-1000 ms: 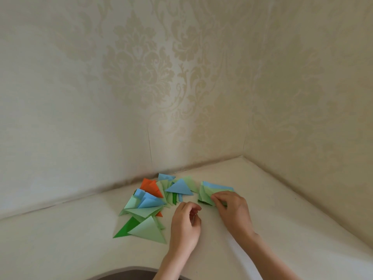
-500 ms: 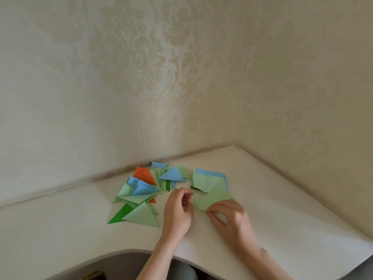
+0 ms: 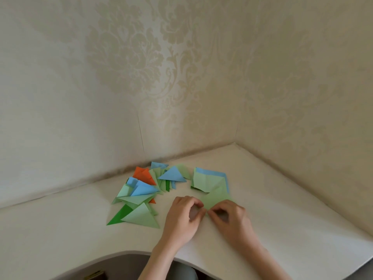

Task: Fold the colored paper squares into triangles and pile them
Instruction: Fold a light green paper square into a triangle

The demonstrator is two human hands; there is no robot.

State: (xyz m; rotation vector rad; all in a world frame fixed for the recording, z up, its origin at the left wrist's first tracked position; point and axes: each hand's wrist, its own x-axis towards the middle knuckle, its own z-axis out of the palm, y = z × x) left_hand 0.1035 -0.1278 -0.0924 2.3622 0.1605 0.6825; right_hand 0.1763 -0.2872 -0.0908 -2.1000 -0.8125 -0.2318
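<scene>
**Caller:** What's laid out on the bench (image 3: 282, 209), biggest first?

**Me:** The pile of folded triangles (image 3: 141, 190) sprawls on the left, green, blue and orange, loose rather than stacked. Far right of it sits the stack of unfolded squares (image 3: 207, 179), pale green on top, blue edge showing beneath. Nearest me is the light green square (image 3: 217, 198) I'm working on, flat on the bench, its far corner touching that stack.

**Caller:** And your hands?

**Me:** My left hand (image 3: 184, 217) and right hand (image 3: 230, 217) meet at its near corner, fingers curled, each grip pinching the paper there. I reckon the fold is only starting.

**Caller:** How do you do it cleanly?

**Me:** Carry this corner straight to the far one, match the tips, then crease from the middle outward.

**Caller:** Anything in the way?

**Me:** The stack crowds the far corner; the sheet could catch on it. The nearest triangles sit just left of my left hand, so I could nudge them.
</scene>
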